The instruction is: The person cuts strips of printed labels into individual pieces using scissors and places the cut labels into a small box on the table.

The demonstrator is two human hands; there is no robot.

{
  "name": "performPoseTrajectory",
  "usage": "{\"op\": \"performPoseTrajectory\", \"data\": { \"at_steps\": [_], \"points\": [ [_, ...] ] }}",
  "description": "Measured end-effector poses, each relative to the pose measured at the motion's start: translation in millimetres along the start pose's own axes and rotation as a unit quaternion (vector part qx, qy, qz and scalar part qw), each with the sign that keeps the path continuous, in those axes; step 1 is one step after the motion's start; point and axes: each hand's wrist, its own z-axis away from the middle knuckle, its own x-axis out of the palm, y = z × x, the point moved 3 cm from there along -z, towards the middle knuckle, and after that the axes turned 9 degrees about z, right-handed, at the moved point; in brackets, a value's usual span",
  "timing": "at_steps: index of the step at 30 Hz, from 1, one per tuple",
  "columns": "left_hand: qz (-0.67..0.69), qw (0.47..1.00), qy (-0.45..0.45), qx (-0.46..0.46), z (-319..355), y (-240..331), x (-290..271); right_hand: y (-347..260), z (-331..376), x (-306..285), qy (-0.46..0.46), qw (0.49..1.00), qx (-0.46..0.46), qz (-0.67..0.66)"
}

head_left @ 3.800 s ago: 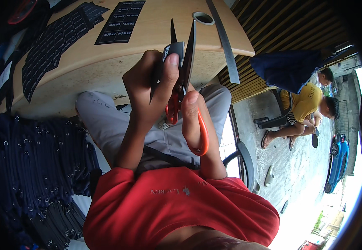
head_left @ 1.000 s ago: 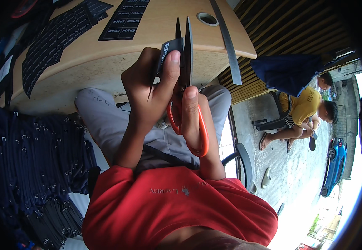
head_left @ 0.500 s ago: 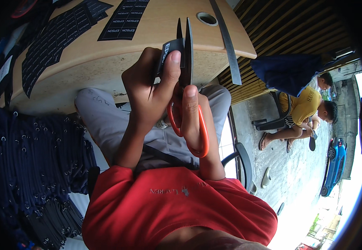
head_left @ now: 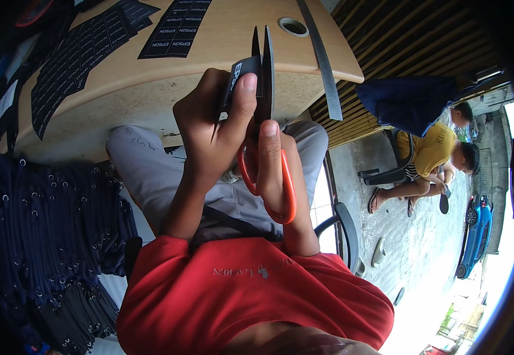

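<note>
Pinched between the thumb and fingers of my left hand (head_left: 205,127) is a small black printed label (head_left: 245,66). My right hand (head_left: 273,163) is closed round the orange handles of a pair of scissors (head_left: 268,77), thumb in one loop. The blades point up and away from me, slightly parted, and the label's right edge lies against them. One blade passes partly behind the label, so I cannot tell how far it reaches between them. Both hands are raised in front of the table's near edge, above my lap.
Sheets of black labels (head_left: 171,29) lie on the wooden table (head_left: 239,21), with more at its left (head_left: 73,62). A long metal strip (head_left: 323,65) overhangs the right edge near a round hole. Dark straps with metal rings (head_left: 55,219) hang at lower left. Two people sit outside at right.
</note>
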Motion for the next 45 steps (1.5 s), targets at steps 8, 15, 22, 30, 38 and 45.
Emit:
{"op": "performPoseTrajectory", "data": {
  "at_steps": [8,15,22,30,38,45],
  "points": [
    [0.002,1.000,0.003,0.009,0,-1,0,0,0,0,0.001,1.000,0.004,-0.002],
    [0.001,1.000,0.000,-0.005,0,1,0,-2,0,0,0.012,1.000,0.001,0.007],
    [-0.006,1.000,-0.007,-0.021,0,-1,-3,3,0,2,0.028,0.999,0.018,-0.025],
    [0.105,0.987,0.012,-0.118,-1,-8,-7,-3,-10,-9,0.111,0.984,-0.028,-0.139],
    [0.114,0.984,-0.085,-0.109,-11,-11,-5,-10,-42,-19,0.013,0.976,0.008,-0.217],
    [0.134,0.961,-0.188,-0.151,-14,-25,-7,-21,-54,-46,-0.007,0.991,0.005,-0.132]
  ]
}}
